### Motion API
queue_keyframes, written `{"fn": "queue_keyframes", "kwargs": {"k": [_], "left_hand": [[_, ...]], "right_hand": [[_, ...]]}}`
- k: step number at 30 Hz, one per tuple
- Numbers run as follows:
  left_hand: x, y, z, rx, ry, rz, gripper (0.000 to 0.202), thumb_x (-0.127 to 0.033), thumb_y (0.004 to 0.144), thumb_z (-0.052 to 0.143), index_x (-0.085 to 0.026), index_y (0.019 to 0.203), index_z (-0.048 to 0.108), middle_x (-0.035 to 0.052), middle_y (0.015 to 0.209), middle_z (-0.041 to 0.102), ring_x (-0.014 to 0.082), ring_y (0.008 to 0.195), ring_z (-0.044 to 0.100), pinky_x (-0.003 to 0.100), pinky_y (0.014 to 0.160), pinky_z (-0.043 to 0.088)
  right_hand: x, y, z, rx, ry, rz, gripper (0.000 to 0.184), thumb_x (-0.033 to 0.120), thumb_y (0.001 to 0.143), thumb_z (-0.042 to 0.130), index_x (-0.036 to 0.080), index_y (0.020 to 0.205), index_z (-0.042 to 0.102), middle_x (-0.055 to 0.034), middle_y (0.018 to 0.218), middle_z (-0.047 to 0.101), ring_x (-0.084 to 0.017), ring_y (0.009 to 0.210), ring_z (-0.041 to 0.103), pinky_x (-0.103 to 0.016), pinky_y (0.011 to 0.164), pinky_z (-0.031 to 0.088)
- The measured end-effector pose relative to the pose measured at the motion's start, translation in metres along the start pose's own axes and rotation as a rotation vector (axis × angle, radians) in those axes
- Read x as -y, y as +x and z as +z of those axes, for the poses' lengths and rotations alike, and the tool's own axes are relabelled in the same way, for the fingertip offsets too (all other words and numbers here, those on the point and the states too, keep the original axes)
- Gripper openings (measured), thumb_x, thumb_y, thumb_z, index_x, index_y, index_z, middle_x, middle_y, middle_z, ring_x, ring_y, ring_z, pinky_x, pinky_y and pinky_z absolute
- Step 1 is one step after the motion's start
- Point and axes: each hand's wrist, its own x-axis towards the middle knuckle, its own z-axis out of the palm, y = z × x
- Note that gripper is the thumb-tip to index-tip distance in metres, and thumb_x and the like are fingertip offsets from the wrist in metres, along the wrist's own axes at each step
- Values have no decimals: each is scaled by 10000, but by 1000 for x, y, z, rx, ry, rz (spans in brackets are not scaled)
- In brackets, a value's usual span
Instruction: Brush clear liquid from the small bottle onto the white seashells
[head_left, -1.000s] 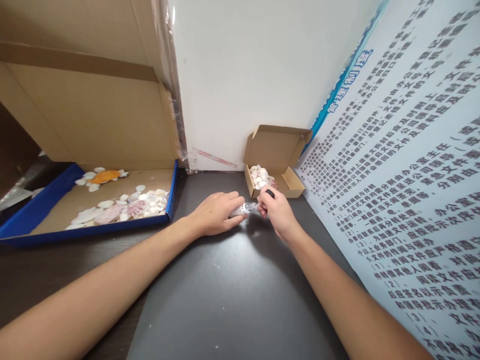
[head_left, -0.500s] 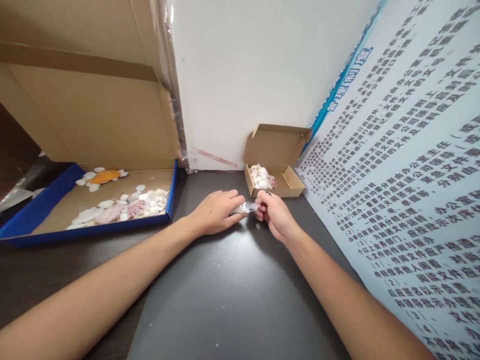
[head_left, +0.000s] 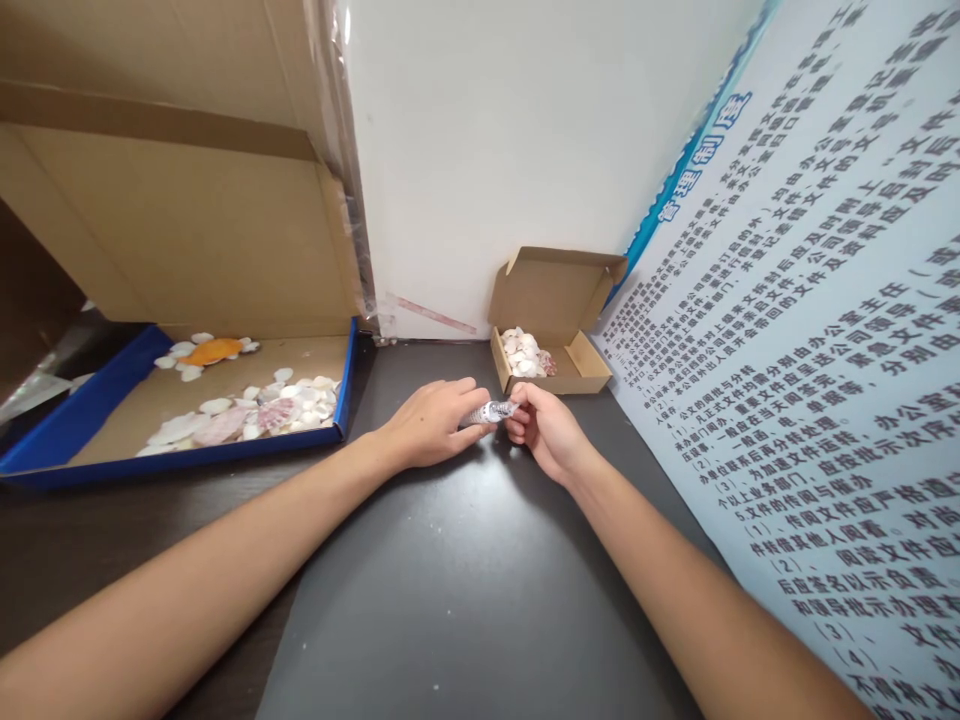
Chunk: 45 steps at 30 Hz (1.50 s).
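Observation:
A small white-and-silver tube with dark print [head_left: 490, 411] lies sideways between my hands, just above the dark mat. My left hand [head_left: 435, 422] is closed around its left end, thumb below and fingers over the top. My right hand [head_left: 549, 430] pinches the narrow clear tip at the right end, fingers curled in. Whether a separate cap is between those fingertips, I cannot tell. Just behind my right hand stands a small open cardboard box [head_left: 592, 365] with white seashells [head_left: 525, 352] heaped in its left part.
At the left is a larger blue-edged cardboard box [head_left: 351, 385], lid raised. It holds a pile of shells [head_left: 281, 410] and an orange piece [head_left: 214, 351] ringed by shells. A white panel [head_left: 480, 170] rises behind; a printed board [head_left: 832, 350] flanks the right.
My right hand has turned slightly at the tube's tip, and its fingertips have shifted a little. My left hand keeps its hold. The view has shifted slightly.

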Motion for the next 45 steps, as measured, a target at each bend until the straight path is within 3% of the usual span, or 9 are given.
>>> {"fn": "queue_keyframes", "kwargs": {"k": [9, 14, 20, 27, 34, 38, 45], "left_hand": [[-2, 0, -1, 5, 68, -4, 213, -397, 945, 501, -203, 863, 533, 2, 815, 519, 154, 676, 487, 286, 636, 361], [-3, 0, -1, 17, 77, 8, 223, -408, 939, 511, -201, 862, 536, 6, 824, 527, 158, 693, 501, 289, 648, 370], [-1, -1, 0, 17, 33, 24, 221, -407, 944, 495, -202, 874, 543, 1, 818, 535, 159, 708, 512, 290, 660, 375], [0, 0, 0, 18, 7, -7, 205, -391, 944, 486, -204, 878, 538, 1, 815, 541, 161, 703, 508, 281, 634, 357], [-1, 1, -2, 6, 71, -64, 210, -392, 957, 467, -210, 897, 553, 10, 825, 565, 166, 708, 529, 282, 626, 355], [-1, 2, -2, 8, 150, -58, 231, -405, 959, 461, -203, 891, 551, 23, 833, 581, 181, 728, 550, 300, 647, 374], [0, 2, 1, 13, 221, -68, 234, -403, 955, 454, -198, 891, 548, 44, 848, 606, 209, 773, 586, 324, 664, 389]], "right_hand": [[0, -1, -2, -89, -158, -227, 187, 235, 649, 548, 195, 594, 373, 67, 534, 337, -69, 475, 321, -223, 470, 245], [0, -4, -6, -140, -473, -450, 129, 193, 701, 519, 192, 629, 412, 67, 521, 361, -78, 504, 317, -230, 505, 254], [-4, 1, -4, -77, -252, -281, 206, 265, 695, 529, 195, 600, 360, 69, 546, 337, -61, 460, 336, -209, 448, 264], [-1, -1, -1, -114, -244, -182, 175, 327, 683, 543, 187, 633, 449, 46, 530, 458, -79, 433, 456, -198, 410, 300], [-2, 0, -3, -181, -325, -258, 130, 266, 693, 539, 192, 640, 447, 40, 563, 527, -81, 442, 482, -199, 419, 299], [-5, 1, -5, -226, -505, -343, 161, 264, 735, 544, 201, 659, 417, 52, 571, 544, -95, 463, 506, -213, 485, 360], [-6, -1, -5, -279, -680, -339, 177, 306, 779, 538, 208, 697, 416, 51, 587, 558, -119, 493, 549, -225, 536, 379]]}}
